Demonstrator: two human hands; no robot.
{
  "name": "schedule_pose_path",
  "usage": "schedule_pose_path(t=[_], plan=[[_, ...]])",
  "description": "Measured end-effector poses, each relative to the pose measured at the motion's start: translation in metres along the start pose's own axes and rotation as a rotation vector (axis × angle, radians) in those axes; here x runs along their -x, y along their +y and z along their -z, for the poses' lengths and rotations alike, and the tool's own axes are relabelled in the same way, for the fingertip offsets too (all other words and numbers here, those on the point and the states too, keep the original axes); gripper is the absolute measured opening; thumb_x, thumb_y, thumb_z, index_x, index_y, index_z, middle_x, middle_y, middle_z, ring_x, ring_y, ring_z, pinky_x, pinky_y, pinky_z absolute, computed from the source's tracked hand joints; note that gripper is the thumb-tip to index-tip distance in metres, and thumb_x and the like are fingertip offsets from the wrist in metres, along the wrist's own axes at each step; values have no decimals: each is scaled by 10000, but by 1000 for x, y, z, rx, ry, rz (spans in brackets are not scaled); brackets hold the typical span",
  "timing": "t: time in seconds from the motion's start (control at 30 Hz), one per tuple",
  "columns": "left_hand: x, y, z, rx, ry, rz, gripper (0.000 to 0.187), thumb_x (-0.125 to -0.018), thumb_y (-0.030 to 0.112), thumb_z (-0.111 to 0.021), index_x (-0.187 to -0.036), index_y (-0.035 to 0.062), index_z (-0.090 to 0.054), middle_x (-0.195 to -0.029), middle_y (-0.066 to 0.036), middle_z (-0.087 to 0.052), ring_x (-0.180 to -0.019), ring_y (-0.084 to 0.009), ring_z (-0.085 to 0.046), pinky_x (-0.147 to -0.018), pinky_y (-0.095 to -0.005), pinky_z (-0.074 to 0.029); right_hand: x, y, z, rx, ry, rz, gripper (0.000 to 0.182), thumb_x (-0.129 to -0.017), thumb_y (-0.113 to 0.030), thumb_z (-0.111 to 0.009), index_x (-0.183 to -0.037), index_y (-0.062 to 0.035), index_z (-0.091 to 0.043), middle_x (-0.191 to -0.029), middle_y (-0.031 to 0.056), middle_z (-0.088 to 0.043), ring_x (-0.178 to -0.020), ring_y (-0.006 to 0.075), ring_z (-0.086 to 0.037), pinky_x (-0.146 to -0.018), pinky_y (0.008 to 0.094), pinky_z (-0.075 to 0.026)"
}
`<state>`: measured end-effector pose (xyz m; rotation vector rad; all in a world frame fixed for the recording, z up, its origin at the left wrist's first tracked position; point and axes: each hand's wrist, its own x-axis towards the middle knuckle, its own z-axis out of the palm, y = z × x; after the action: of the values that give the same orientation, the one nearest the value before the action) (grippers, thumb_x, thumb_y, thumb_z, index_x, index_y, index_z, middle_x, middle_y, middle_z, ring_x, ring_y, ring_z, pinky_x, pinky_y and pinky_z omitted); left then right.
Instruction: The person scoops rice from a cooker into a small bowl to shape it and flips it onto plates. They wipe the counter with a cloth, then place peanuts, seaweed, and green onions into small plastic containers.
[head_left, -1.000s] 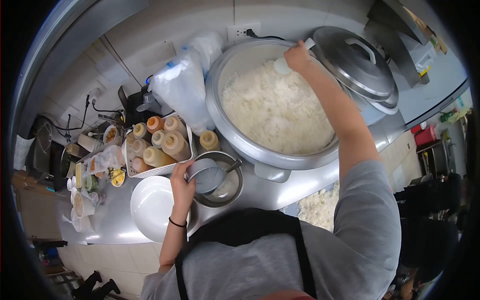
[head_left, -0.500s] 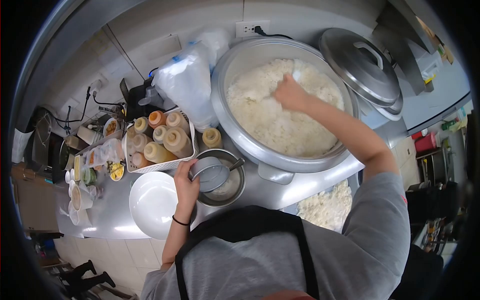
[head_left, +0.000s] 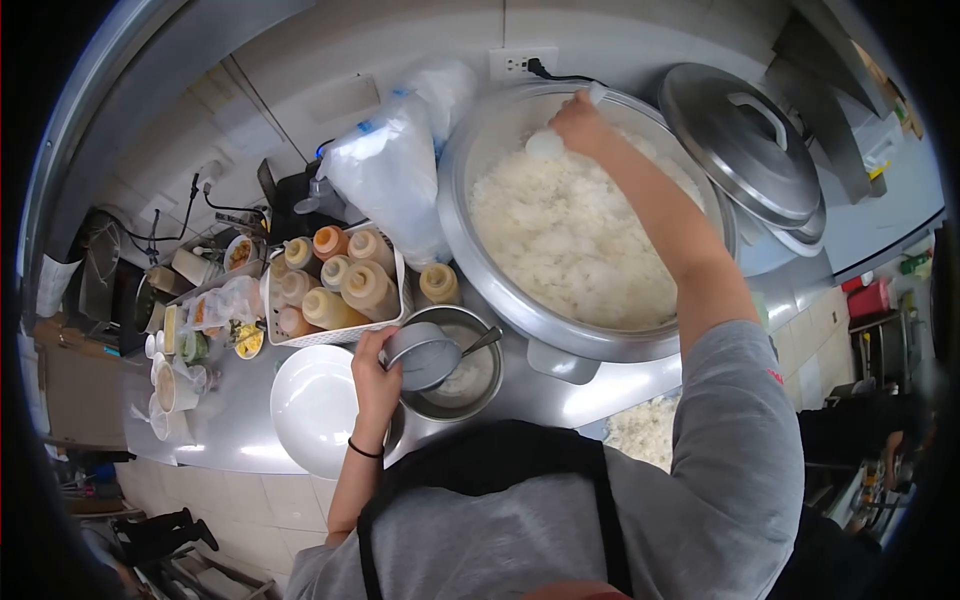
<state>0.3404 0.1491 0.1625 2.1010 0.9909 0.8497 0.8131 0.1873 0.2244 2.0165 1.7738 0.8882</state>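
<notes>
Head view: scooping rice from a huge rice pot [head_left: 470,215] on the steel bench [head_left: 230,430].
Right hand [head_left: 578,122] has its grip wrapped around a white rice paddle [head_left: 546,145] at the pot's far rim, over fluffy white rice [head_left: 580,235]. Left hand [head_left: 372,375] pinches a small grey bowl [head_left: 422,355], tilted above a metal bowl [head_left: 470,385].

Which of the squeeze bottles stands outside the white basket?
The squeeze bottle standing alone on the counter, between the white basket and the big rice pot. All the other bottles stand packed inside the basket.
</notes>
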Motion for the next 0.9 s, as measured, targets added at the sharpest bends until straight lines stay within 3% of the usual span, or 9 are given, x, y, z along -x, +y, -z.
schedule_pose_path(t=[0.07, 0.3, 0.37, 0.47, 0.6, 0.73, 0.8, 0.87, 0.9], plan=[[3, -3, 4, -9, -20, 75, 416, -544, -147, -531, -927, 11, -568, -810, -124, -523, -768, -279, -536, -650, -315, -424, 2, -20, 3, 30, -10, 187, 92, -641, -107, -570, -703, -141, -629, -698, 30, -601, -781, 175, -552, -795, 346, -299], [7, -9, -4, 14, -3, -2, 430, -548, -146, -531, -943, 21, -568, -805, -122, -520, -754, -272, -531, -614, -311, -418, 31, -32, 11, -41, -169, 204, 66, -622, -115, -587, -669, -141, -624, -676, 18, -601, -784, 163, -550, -802, 348, -290], [5, -7, -6, 18, -7, -33, 433, -549, -145, -533, -946, 23, -568, -806, -123, -520, -751, -273, -529, -611, -311, -417, 45, -31, 14, -193, -38, 220, 73, -633, -97, -556, -605, -128, -616, -648, 36, -590, -710, 176, -556, -769, 335, -280], [3, -3, -12, 19, -50, -7, 428, -551, -140, -538, -944, 26, -569, -808, -119, -522, -745, -277, -531, -618, -313, -418, 63, -46, 13, -315, -48, 256, 55, -613, -98, -569, -621, -123, -616, -631, 33, -577, -720, 172, -537, -756, 337, -279], [-2, 7, -20, 16, -80, -39, 411, -563, -124, -548, -944, 29, -567, -807, -112, -521, -733, -279, -529, -634, -316, -418, 89, -60, 65, -366, -118, 282, 74, -600, -39, -565, -625, -108, -576, -658, 22, -576, -775, 181, -523, -809, 367, -290], [-2, 12, -15, 27, -86, -88, 413, -560, -128, -543, -944, 23, -566, -812, -115, -520, -732, -278, -528, -633, -316, -419, 126, -62, 123, -469, 5, 513, 79, -586, -31, -565, -615, -104, -567, -653, 25, -568, -752, 182, -518, -810, 360, -297], [0, 13, -8, 12, -125, 6, 417, -557, -135, -539, -944, 18, -564, -818, -118, -519, -741, -279, -532, -645, -316, -422, 127, -53, 147, -482, 43, 620, 77, -581, -34, -570, -611, -106, -565, -646, 29, -563, -742, 186, -518, -806, 356, -300], [1, 8, -3, 25, -90, -26, 421, -555, -137, -537, -946, 18, -563, -820, -120, -519, -746, -280, -532, -647, -317, -423, 121, -37, 157, -519, -217, 691, 75, -581, -42, -577, -614, -108, -568, -636, 32, -560, -718, 195, -520, -796, 355, -304], [2, 6, -2, 44, -59, -55, 425, -553, -139, -536, -947, 18, -562, -822, -122, -518, -752, -282, -533, -649, -318, -425, 115, -28, 151, -466, -165, 621, 73, -585, -47, -586, -619, -110, -572, -634, 34, -561, -709, 199, -522, -789, 351, -305]])
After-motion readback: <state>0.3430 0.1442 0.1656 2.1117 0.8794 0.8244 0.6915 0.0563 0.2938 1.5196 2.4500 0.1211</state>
